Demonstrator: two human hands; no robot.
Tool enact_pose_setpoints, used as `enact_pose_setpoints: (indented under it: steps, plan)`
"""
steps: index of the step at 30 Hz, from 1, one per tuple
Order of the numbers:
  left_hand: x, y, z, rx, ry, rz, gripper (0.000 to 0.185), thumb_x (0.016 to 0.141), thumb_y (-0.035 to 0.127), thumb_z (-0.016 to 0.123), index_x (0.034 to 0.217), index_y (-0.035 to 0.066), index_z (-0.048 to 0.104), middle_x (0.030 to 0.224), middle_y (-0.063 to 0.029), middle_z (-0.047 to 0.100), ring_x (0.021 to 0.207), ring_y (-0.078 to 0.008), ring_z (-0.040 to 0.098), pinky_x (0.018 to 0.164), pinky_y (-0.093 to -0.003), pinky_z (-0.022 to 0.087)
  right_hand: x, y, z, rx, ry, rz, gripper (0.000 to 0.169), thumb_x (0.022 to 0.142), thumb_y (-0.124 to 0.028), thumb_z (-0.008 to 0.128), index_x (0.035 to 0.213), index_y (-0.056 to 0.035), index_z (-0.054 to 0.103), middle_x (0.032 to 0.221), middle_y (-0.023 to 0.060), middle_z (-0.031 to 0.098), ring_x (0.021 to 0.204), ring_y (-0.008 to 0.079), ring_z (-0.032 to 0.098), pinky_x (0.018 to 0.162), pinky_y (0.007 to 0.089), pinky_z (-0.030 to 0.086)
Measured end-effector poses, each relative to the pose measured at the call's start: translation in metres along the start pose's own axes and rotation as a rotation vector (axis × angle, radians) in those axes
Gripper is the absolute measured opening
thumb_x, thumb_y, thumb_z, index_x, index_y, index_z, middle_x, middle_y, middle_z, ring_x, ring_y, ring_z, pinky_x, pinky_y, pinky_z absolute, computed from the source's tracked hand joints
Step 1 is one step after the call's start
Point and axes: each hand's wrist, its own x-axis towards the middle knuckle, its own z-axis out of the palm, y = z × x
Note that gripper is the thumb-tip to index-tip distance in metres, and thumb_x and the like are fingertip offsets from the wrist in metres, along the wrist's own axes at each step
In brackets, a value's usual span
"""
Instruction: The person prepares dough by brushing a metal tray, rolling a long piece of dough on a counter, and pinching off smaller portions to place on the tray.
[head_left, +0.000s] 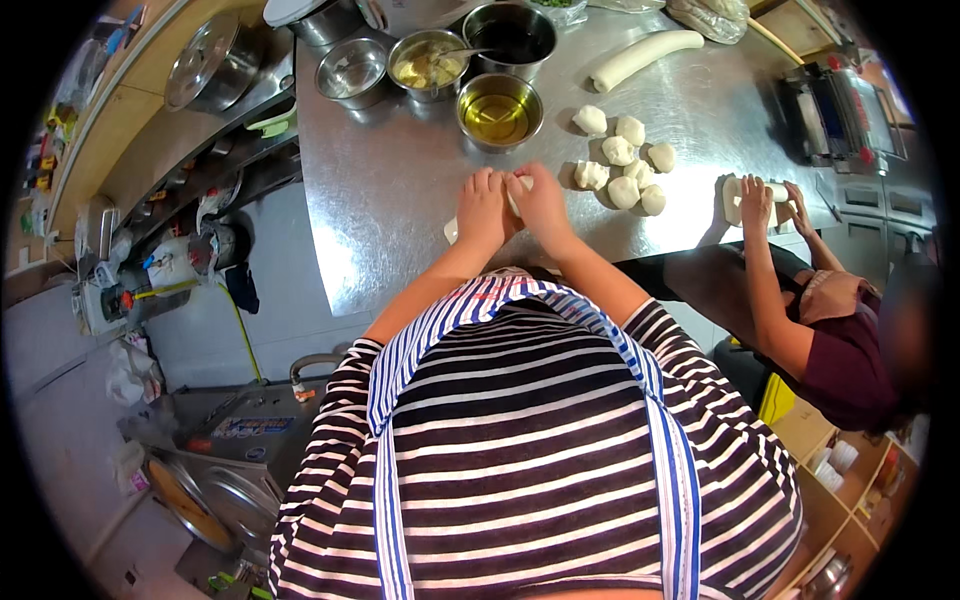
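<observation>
Close together above the front part of the steel table, my left hand (482, 206) and my right hand (541, 206) are closed around a small piece of white dough (517, 195). The fingers hide most of it. Another pale dough piece (451, 230) shows on the table just left of my left wrist. To the right of my hands, several round dough balls (622, 193) lie in a loose cluster. A steel bowl of yellow oil (498, 120) stands just beyond my fingers.
Behind the oil are a bowl of yellowish mix with a spoon (427, 69), a bowl of dark liquid (517, 37) and a steel bowl (352, 73). A long dough roll (649, 58) lies at the back. At right, a co-worker's hands (757, 201) press dough near a machine (844, 112).
</observation>
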Motion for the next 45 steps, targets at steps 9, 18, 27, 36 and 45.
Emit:
enact_pose_setpoints:
  steps: [9, 18, 27, 36, 45]
  plan:
    - [0.01, 0.012, 0.0, -0.104, -0.29, -0.233, 0.023, 0.085, 0.024, 0.054, 0.095, 0.007, 0.064, 0.095, -0.0171, 0.066, 0.088, -0.0356, 0.063, 0.074, -0.044, 0.05, -0.006, 0.0, 0.005, -0.038, 0.036, 0.09, 0.026, 0.083, -0.025, 0.061, 0.094, -0.0012, 0.062, 0.088, 0.0221, 0.065, 0.084, 0.0364, 0.064, 0.075, 0.04, 0.049]
    - [0.012, 0.022, -0.007, 0.039, -0.563, -0.25, 0.02, 0.077, 0.017, 0.058, 0.092, 0.008, 0.067, 0.09, -0.0161, 0.068, 0.086, -0.0342, 0.066, 0.072, -0.0438, 0.052, 0.001, 0.036, 0.008, 0.0, -0.083, 0.409, 0.031, 0.075, -0.03, 0.063, 0.091, -0.0044, 0.068, 0.086, 0.0187, 0.068, 0.081, 0.0358, 0.065, 0.074, 0.0413, 0.05]
    - [0.029, 0.041, -0.017, 0.098, -0.648, -0.173, 0.027, 0.075, 0.021, 0.059, 0.098, 0.02, 0.071, 0.093, -0.0113, 0.07, 0.087, -0.0318, 0.067, 0.073, -0.0424, 0.052, -0.006, 0.015, -0.03, 0.29, -0.089, 0.495, 0.029, 0.08, -0.026, 0.061, 0.086, 0.002, 0.066, 0.076, 0.0058, 0.064, 0.07, 0.0129, 0.057, 0.064, 0.0295, 0.046]
    - [0.032, -0.001, 0.036, 0.181, -0.637, -0.027, 0.025, 0.076, 0.032, 0.061, 0.092, 0.015, 0.07, 0.094, -0.0097, 0.069, 0.091, -0.0301, 0.066, 0.075, -0.0424, 0.051, -0.034, -0.029, -0.058, 0.417, -0.237, 0.425, 0.031, 0.075, -0.028, 0.064, 0.085, 0.0006, 0.067, 0.076, 0.0128, 0.065, 0.07, 0.0188, 0.062, 0.067, 0.0323, 0.049]
    - [0.014, 0.006, -0.01, 0.141, -0.427, 0.045, 0.069, 0.059, 0.038, 0.084, 0.114, 0.01, 0.054, 0.111, -0.0087, 0.055, 0.111, -0.0289, 0.051, 0.093, -0.0433, 0.041, -0.02, 0.069, -0.104, -0.521, 0.039, -0.108, 0.016, 0.075, -0.021, 0.066, 0.089, -0.0137, 0.066, 0.094, 0.0071, 0.063, 0.09, 0.0326, 0.059, 0.077, 0.0409, 0.046]
